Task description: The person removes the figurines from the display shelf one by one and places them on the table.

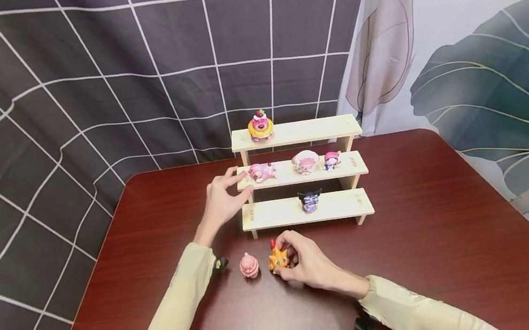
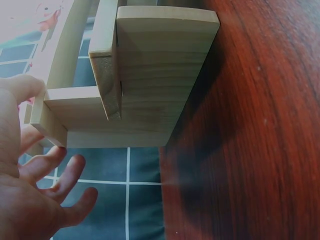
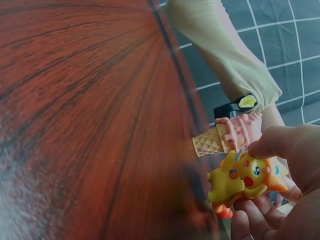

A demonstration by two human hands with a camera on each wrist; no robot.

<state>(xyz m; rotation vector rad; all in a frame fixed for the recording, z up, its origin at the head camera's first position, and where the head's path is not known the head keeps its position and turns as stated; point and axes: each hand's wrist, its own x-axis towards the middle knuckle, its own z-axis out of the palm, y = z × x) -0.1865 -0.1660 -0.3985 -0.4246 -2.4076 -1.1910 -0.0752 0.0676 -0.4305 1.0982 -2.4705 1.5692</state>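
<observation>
My left hand [image 1: 223,196] grips the left end of the middle board of a three-tier wooden display shelf [image 1: 279,216], thumb at the front edge. In the left wrist view, the thumb lies over the board's corner, while the other fingers spread loosely. Beside those fingers lies a pink bear figurine [image 1: 263,172]. In front of the shelf, my right hand [image 1: 314,261] pinches a yellow figurine with an orange hood [image 3: 245,177] between thumb and fingers. Left of it a pink ice-cream-cone figurine [image 1: 249,266] stands on the table.
A bear figurine with a yellow ring [image 1: 260,126] sits on the top tier. The middle tier also bears a white-and-pink figurine [image 1: 305,162] and a small pink-hatted one [image 1: 332,161]. A dark-eared purple figurine [image 1: 310,201] is on the bottom tier. All stands on a reddish-brown table [image 1: 425,223].
</observation>
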